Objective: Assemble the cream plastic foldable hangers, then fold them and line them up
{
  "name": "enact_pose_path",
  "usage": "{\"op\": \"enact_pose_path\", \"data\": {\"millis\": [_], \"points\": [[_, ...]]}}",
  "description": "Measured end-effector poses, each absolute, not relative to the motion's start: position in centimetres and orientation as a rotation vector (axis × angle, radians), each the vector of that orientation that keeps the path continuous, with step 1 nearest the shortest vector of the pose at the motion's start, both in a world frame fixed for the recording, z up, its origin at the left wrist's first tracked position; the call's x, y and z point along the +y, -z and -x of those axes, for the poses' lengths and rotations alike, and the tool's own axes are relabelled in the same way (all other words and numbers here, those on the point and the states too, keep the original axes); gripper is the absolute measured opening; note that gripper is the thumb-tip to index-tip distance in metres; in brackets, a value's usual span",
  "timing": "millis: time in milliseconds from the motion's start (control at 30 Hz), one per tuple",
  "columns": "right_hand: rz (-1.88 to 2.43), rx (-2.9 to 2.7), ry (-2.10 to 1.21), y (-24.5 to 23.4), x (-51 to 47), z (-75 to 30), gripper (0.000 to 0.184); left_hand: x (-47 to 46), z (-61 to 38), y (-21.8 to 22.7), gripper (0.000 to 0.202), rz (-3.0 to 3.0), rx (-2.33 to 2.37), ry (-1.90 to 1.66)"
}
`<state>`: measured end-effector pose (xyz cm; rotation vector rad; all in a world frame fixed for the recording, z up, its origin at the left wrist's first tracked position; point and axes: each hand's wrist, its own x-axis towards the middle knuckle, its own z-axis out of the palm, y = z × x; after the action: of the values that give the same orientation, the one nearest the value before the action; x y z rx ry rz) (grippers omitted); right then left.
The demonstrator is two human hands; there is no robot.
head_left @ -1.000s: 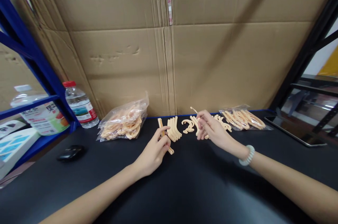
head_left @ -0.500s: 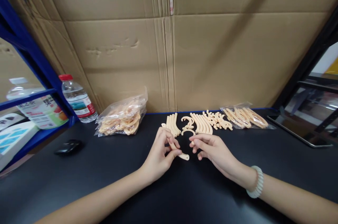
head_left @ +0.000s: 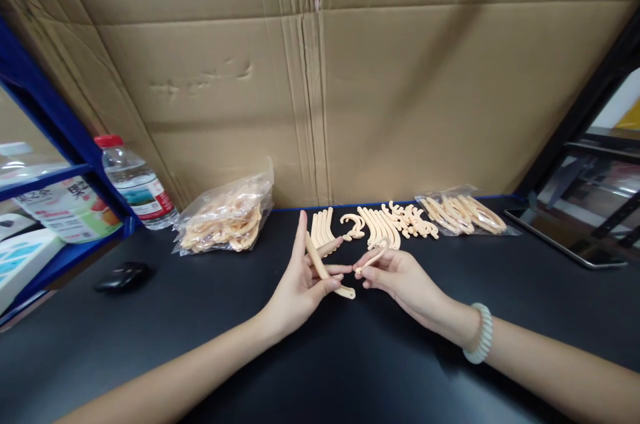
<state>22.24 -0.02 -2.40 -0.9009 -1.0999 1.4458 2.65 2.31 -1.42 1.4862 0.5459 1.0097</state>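
My left hand (head_left: 293,287) holds a curved beige bar (head_left: 316,261) with a hole at its near end. The thumb presses the bar against the hand while the other fingers stretch out. In my right hand (head_left: 413,283) a thin, curved beige hook piece (head_left: 375,257) is pinched between thumb and fingers. The fingertips of both hands almost meet above the black table (head_left: 320,357). Just beyond them lie a left row of curved bars (head_left: 324,223), a few loose hook pieces (head_left: 354,225), a right row of curved bars (head_left: 376,227) and a heap of small beige pieces (head_left: 414,219).
A clear bag of beige parts (head_left: 225,217) stands at the back left, another bag (head_left: 463,214) at the back right. Left are a black mouse (head_left: 123,277), a red-capped bottle (head_left: 137,181) and a blue rack (head_left: 75,177). A tablet (head_left: 565,241) lies right. Cardboard (head_left: 425,97) walls the back.
My left fingers have straightened and spread while the thumb keeps the bar. The hook piece now stands raised in my right hand's pinch. The view has shifted slightly.
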Motion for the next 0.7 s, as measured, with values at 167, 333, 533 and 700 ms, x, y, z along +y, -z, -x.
{"op": "enact_pose_path", "data": {"millis": [167,333,533,700], "points": [[0.921,-1.134,-1.535,2.1,0.1,-22.4,0.021,2.2,-2.4,1.3,0.107,-1.573,0.573,-1.009],[0.965,-1.147,-1.698,1.4,-0.3,-22.5,0.030,2.4,-2.3,1.5,0.106,-1.521,0.602,-1.022],[0.954,-1.104,-1.750,1.2,-0.4,-22.6,0.031,2.5,-2.5,1.8,0.024,-1.448,0.701,-1.085],[0.938,-1.090,-1.739,1.3,-0.2,-22.6,0.029,2.2,-2.3,1.9,0.015,-1.605,0.815,-1.053]]}}
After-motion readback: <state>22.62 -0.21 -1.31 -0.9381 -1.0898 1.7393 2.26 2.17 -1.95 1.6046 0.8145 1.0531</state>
